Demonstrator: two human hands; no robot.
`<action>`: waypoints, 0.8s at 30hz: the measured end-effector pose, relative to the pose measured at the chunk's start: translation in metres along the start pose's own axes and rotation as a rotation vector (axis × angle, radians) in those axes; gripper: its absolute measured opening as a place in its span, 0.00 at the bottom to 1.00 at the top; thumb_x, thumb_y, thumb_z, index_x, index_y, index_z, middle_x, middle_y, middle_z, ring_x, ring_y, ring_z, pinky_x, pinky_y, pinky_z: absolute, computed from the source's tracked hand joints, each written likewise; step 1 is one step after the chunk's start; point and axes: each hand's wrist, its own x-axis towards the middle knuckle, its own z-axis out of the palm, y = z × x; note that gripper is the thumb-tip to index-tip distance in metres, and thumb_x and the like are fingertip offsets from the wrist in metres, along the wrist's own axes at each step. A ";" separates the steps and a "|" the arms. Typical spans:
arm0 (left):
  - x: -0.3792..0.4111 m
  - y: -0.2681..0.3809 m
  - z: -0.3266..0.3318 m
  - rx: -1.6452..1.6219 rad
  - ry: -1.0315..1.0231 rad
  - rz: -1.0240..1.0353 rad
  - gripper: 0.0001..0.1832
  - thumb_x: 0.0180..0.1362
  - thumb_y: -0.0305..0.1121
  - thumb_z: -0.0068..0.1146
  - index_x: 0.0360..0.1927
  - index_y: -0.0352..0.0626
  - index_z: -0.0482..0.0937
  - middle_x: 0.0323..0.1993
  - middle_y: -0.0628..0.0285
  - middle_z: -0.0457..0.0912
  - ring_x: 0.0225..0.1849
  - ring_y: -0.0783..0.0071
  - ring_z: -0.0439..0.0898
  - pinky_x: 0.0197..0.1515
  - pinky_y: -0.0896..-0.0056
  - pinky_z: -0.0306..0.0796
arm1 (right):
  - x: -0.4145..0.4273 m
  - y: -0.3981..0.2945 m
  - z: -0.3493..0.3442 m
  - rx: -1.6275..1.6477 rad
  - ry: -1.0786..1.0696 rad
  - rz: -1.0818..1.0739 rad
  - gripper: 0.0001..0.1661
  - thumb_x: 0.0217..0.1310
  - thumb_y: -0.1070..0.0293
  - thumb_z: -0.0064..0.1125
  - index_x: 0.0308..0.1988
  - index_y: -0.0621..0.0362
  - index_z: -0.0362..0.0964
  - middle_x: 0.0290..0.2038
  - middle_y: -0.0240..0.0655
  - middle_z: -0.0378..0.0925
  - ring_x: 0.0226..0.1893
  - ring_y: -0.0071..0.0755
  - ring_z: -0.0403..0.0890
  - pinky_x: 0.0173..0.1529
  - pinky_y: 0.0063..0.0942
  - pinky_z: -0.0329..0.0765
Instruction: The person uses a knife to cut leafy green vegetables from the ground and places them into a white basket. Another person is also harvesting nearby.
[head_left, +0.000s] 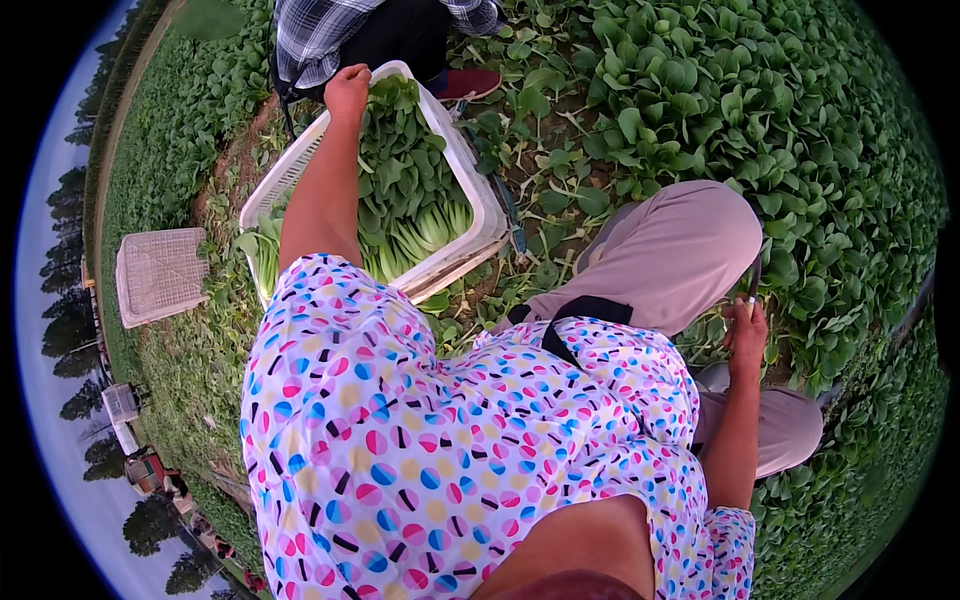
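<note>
A white plastic crate (491, 202) holds several heads of bok choy (409, 176), leaves toward the far end and pale stalks nearer me. My left arm reaches across it, and my left hand (347, 91) is closed at the far left rim; its fingertips are partly hidden. Beside my bent knee, my right hand (745, 334) grips a small harvesting knife (751, 302) with a pale handle. The knife's dark, curved blade points away from me, partly against the leaves.
A co-worker in a plaid shirt (319, 37) crouches at the crate's far end, a red shoe (471, 84) beside it. Growing bok choy (697, 90) fills the right side. Another plastic crate (161, 274) lies on the left. Cut leaves (555, 169) litter the soil.
</note>
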 end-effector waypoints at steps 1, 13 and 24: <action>0.012 -0.008 0.002 0.090 -0.055 -0.052 0.19 0.54 0.46 0.60 0.45 0.51 0.88 0.38 0.57 0.88 0.43 0.60 0.87 0.52 0.65 0.76 | -0.001 0.001 0.002 -0.009 0.000 0.000 0.17 0.70 0.59 0.56 0.50 0.60 0.73 0.28 0.31 0.79 0.10 0.17 0.63 0.14 0.20 0.57; 0.013 -0.024 0.058 0.534 -0.316 -0.192 0.23 0.57 0.47 0.54 0.45 0.41 0.87 0.47 0.47 0.85 0.51 0.48 0.83 0.56 0.53 0.75 | -0.014 0.012 -0.010 -0.086 0.070 0.064 0.14 0.70 0.61 0.56 0.48 0.57 0.74 0.27 0.30 0.78 0.10 0.17 0.63 0.14 0.20 0.58; 0.015 -0.054 0.038 0.538 -0.287 -0.066 0.19 0.61 0.45 0.48 0.48 0.55 0.86 0.51 0.54 0.84 0.54 0.52 0.82 0.58 0.54 0.74 | -0.018 0.013 0.004 -0.021 0.024 0.042 0.15 0.69 0.59 0.55 0.47 0.57 0.75 0.26 0.30 0.78 0.10 0.18 0.63 0.13 0.21 0.57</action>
